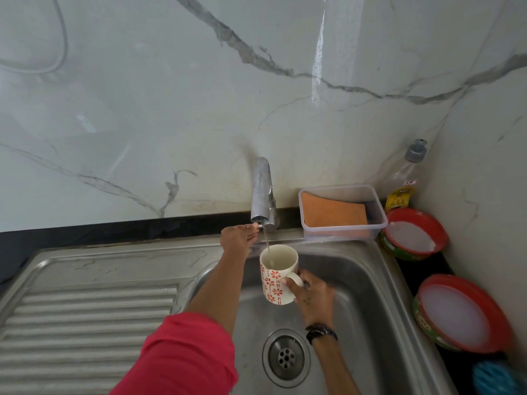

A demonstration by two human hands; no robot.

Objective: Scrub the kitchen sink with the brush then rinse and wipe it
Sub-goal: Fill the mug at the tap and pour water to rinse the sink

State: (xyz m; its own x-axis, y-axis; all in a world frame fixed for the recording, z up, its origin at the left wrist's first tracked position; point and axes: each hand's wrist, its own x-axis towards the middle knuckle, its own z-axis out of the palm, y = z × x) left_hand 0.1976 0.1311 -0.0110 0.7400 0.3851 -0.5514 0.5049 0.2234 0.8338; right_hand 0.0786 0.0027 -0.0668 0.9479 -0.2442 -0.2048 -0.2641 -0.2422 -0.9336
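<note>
A steel sink (370,295) with a round drain (286,357) lies below me. My right hand (309,295) grips the handle of a white mug (275,276) with red flowers, held upright over the basin. A thin stream of water runs from the chrome tap (262,192) into the mug. My left hand (238,238) reaches to the tap's small lever, fingertips touching it. A blue brush-like thing (494,377) shows at the bottom right corner, partly cut off.
The ribbed drainboard (85,323) lies to the left. Behind the sink stands a clear box (379,220) with an orange cloth (333,213). Two red-rimmed tubs (413,233) (459,312) and a bottle (405,178) line the right counter against the marble wall.
</note>
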